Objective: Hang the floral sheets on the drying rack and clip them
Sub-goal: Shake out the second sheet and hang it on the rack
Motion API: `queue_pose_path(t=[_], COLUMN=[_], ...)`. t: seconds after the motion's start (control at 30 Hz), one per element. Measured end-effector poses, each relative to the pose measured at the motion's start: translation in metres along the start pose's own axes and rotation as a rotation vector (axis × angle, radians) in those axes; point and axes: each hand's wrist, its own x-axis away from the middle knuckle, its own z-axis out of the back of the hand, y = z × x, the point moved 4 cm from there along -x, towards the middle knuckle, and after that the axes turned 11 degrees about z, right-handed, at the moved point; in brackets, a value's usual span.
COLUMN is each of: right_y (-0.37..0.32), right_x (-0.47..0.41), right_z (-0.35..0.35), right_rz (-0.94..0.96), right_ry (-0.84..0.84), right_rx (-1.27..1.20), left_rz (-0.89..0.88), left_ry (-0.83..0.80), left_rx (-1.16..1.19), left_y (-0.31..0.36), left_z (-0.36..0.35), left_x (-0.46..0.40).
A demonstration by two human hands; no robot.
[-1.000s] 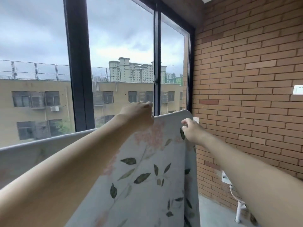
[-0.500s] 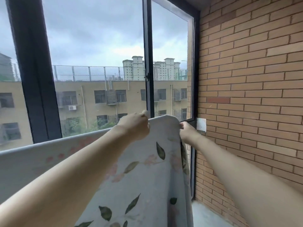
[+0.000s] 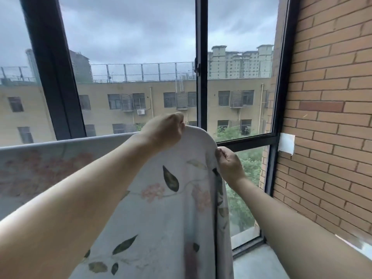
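Observation:
A pale floral sheet [image 3: 173, 210] with green leaves and pink blossoms hangs in front of me, draped over a bar that the cloth hides. Its top edge runs left across the view to the frame's left side. My left hand [image 3: 164, 131] is closed on the sheet's top fold near its right end. My right hand [image 3: 228, 163] pinches the sheet's right side edge just below the corner. No clip and no bare part of the rack shows.
Large dark-framed windows [image 3: 201, 77] stand right behind the sheet. A brick wall [image 3: 330, 117] closes the right side, with a white patch [image 3: 285, 143] stuck on it. Grey floor [image 3: 259, 264] shows at the lower right.
The view has swung right and down along the window. My right hand has slid lower on the sheet's side edge, and the corner between my hands now curves over.

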Motion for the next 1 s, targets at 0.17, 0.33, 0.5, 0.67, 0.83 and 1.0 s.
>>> queue_pose_path(t=[0.17,0.33,0.5,0.67,0.83,1.0], right_y=[0.001,-0.017,-0.050,-0.047,-0.037,-0.039], right_x=[-0.015,-0.044,-0.067,-0.064,-0.059,-0.050], right_z=[0.002,0.007,-0.008,-0.027,-0.029,-0.044], right_rz=[0.062,0.140,0.165,0.161,0.132,0.117], right_ry=[-0.018,0.004,-0.078,-0.241,-0.046,0.041], right_rx=[0.077,0.071,-0.065,-0.094,-0.046,-0.097], left_rz=[0.007,0.103,0.344,0.272,0.170,0.235], left_ry=[0.031,0.118,0.207,-0.167,0.153,0.220], left_rx=[-0.028,0.016,-0.063,-0.309,-0.401,-0.447], left_y=[0.001,-0.010,-0.035,-0.026,-0.049,-0.087], left_z=[-0.003,0.002,0.028,0.018,0.019,0.031], left_x=[-0.001,0.003,-0.002,0.011,0.032,0.047])
